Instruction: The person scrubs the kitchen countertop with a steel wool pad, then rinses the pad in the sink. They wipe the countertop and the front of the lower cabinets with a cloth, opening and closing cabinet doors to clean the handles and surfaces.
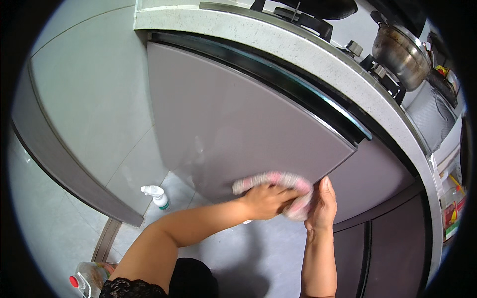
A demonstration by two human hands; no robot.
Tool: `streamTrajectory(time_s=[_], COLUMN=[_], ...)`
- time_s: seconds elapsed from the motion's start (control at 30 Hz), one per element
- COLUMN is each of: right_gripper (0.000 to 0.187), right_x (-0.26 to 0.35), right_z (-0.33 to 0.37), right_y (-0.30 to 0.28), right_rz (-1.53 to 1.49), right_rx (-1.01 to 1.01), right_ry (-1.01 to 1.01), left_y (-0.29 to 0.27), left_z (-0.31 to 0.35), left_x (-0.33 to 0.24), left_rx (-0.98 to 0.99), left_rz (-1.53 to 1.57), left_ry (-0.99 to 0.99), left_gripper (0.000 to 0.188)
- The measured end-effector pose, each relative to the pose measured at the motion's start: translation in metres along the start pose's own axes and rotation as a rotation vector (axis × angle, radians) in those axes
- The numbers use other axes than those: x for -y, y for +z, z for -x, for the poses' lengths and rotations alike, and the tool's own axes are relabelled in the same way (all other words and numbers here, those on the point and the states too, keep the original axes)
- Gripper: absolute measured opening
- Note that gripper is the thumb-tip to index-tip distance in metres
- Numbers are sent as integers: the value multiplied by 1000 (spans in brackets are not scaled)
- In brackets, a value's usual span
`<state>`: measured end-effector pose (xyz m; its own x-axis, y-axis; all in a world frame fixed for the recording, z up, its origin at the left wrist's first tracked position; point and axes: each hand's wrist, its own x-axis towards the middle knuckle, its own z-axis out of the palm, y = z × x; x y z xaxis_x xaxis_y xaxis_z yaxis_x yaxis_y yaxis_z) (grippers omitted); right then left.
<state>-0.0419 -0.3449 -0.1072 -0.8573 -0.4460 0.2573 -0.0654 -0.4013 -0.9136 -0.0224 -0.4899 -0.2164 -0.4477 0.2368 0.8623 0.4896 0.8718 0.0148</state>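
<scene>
A pink, white and grey striped cloth (pixel 273 180), blurred by motion, is bunched under my left hand (pixel 268 201). That hand presses it against the lower right part of a glossy grey-mauve cabinet door (pixel 238 109). My right hand (pixel 323 206) is at the door's right edge, thumb pointing up, close beside the cloth. Its fingers are partly hidden, but they appear curled round the edge. The door stands out from the cabinet, with a dark gap along its top and right side. Faint streaks show on its lower left surface.
Above the door runs a pale countertop (pixel 238 30) with a gas stove carrying a dark pan (pixel 328 7) and a steel pot (pixel 401 54). A white spray bottle (pixel 158 197) stands on the tiled floor. At lower left is a clear jug with a red cap (pixel 74 281).
</scene>
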Motion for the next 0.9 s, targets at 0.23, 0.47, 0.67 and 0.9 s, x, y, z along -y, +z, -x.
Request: streamTrajectory(time_s=[0.23,0.47,0.67,0.9], right_gripper=[45,51,53,50], right_x=[-4,0,1,-8], right_z=[-5,1,8,7], right_y=[-9,4,11,11], right_rz=[-5,22,33,-2], right_rx=[67,-25,-50,-106], right_ry=[15,-6,-8,-52], left_y=[-27,-133,-112,19], left_z=[11,-60,9,124], left_x=[31,142,198,84], left_rx=[-102,-382,-881,-416], left_rz=[-58,-166,-28,44], left_ry=[-138,-443,-847,-809], left_gripper=[46,54,76,91])
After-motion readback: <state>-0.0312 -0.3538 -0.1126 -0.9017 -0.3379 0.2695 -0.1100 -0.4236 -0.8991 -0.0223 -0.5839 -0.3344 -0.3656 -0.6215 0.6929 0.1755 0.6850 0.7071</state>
